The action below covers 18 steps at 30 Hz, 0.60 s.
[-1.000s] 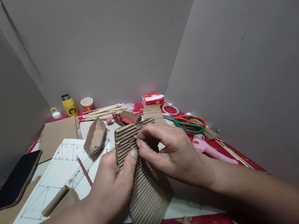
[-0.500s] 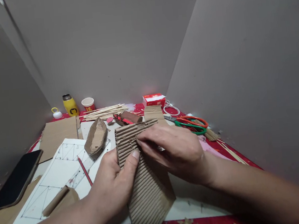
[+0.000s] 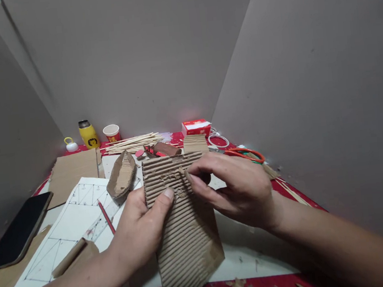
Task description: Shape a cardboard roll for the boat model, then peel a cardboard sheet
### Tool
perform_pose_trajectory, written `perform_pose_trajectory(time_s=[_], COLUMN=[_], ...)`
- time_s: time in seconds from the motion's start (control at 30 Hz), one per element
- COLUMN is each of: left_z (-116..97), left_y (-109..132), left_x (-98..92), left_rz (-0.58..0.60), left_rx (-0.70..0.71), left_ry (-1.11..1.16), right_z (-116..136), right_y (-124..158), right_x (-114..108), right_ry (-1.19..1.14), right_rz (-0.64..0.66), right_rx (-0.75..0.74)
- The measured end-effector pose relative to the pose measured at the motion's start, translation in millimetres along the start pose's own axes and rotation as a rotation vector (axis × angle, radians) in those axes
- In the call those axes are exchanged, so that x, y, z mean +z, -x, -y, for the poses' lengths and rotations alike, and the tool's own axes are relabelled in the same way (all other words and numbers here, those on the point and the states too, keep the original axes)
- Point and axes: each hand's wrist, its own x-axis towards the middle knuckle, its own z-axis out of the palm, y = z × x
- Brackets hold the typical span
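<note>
A sheet of corrugated cardboard (image 3: 184,235) with its ridges bare is held up, tilted, in front of me. My left hand (image 3: 148,221) grips its left edge, thumb on the ridged face and the other fingers hidden behind. Near the top, the ridges carry a rough, torn patch with a few raised paper shreds. My right hand (image 3: 233,184) is at the right side of that patch, thumb and forefinger pinched together on a small shred of paper (image 3: 182,172).
Behind the sheet stand a cardboard boat (image 3: 122,174), wooden sticks (image 3: 133,143) and a red box (image 3: 196,127). Scissors (image 3: 247,152) lie right. On the left are a drawing (image 3: 62,221), red pencil (image 3: 106,216), phone (image 3: 17,230), yellow bottle (image 3: 89,135) and paper cup (image 3: 111,133).
My right hand has pulled a little to the right, away from my left thumb, uncovering more of the torn patch. The sheet has turned slightly to face me more.
</note>
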Motion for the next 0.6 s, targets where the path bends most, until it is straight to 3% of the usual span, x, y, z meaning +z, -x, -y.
perform_pose_trajectory(time_s=[0.2, 0.27, 0.37, 0.6], left_z=[3.8, 5.0, 6.2, 3.5], left_y=[-4.5, -4.9, -4.8, -6.2], left_x=[-4.4, -5.2, -5.1, -5.7], left_rz=[-0.052, -0.054, -0.038, 0.016], left_rx=[-0.043, -0.049, -0.054, -0.041], left_ry=[0.038, 0.037, 0.043, 0.031], right_z=[-1.4, -2.3, -5.1, -16.2], right_y=[2.9, 3.5, 3.1, -3.4], right_x=[-3.8, -3.5, -0.5, 3.3], right_ry=[-0.134, -0.234, -0.274, -0.068], right_rz=[-0.211, -0.225, -0.115, 0.114], right_rx=[0.105, 0.144, 0.163, -0.122])
